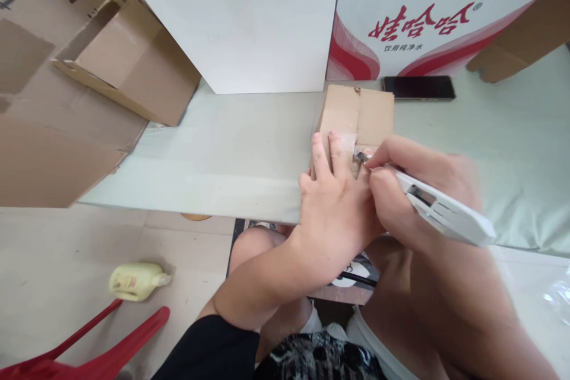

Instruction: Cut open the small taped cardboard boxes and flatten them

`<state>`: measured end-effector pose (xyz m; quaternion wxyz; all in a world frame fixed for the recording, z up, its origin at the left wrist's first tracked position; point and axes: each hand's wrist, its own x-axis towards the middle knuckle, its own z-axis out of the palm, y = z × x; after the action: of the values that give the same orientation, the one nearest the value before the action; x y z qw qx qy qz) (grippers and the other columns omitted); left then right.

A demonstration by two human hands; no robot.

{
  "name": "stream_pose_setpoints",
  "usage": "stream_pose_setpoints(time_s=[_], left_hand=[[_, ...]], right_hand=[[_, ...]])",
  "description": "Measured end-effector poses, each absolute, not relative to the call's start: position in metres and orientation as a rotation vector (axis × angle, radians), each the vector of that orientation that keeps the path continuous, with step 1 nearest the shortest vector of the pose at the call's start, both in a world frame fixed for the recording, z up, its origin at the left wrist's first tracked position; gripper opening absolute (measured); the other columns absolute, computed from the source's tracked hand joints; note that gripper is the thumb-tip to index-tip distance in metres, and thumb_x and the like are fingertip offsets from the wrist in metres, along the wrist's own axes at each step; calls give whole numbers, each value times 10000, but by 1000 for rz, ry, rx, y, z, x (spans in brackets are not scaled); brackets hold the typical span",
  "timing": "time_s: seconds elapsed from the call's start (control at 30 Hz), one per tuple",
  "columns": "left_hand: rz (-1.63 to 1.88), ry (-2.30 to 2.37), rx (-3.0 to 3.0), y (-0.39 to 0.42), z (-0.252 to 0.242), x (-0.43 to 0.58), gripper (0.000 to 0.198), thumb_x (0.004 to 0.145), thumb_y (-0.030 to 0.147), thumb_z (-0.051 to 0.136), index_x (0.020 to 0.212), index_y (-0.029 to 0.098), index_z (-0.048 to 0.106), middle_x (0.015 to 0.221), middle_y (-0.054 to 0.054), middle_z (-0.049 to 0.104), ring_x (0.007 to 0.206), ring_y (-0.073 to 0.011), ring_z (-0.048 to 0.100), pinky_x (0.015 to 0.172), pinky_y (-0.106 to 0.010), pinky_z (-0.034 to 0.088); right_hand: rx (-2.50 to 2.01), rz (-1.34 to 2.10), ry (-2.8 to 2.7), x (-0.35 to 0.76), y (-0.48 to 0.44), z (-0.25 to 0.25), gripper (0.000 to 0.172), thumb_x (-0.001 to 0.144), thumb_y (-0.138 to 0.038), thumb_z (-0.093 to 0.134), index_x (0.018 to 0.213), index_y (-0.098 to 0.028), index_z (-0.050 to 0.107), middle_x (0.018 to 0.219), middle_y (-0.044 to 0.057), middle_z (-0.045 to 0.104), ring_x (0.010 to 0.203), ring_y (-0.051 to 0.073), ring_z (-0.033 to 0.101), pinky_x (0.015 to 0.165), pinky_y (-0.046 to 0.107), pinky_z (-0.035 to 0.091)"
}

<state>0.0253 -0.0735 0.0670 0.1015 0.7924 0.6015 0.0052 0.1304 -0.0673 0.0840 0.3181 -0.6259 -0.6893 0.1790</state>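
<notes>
A small brown cardboard box (pixel 376 116) lies on the pale green table near its front edge, with a strip of clear tape on its top. My left hand (pixel 332 205) rests on the box with its fingers spread, pressing on the top. In my right hand (pixel 409 184) is a white utility knife (pixel 449 214), gripped with the thumb and fingers near its front. The blade tip meets the box top beside the seam, close to my left fingers. Part of the box is hidden under both hands.
Behind the box stand white cartons (pixel 249 35), one with red lettering. A black phone (pixel 418 88) lies by them. Brown cardboard boxes (pixel 138 59) stand at the left and top right. On the floor are a yellow bottle (pixel 136 281) and red chair or stool parts (pixel 120 341).
</notes>
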Motion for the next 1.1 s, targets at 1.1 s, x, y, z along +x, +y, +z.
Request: stream_pose_setpoints(time_s=[1.1], left_hand=[[680, 1522, 1968, -48, 59, -18, 802, 859, 367, 696, 1575, 343, 335, 1634, -93, 407, 1499, -359, 417, 1227, -556, 395]], right_hand=[[-1567, 400, -1586, 184, -23, 27, 238, 958, -358, 498, 1137, -258, 618, 873, 25, 686, 753, 199, 633, 764, 350, 497]])
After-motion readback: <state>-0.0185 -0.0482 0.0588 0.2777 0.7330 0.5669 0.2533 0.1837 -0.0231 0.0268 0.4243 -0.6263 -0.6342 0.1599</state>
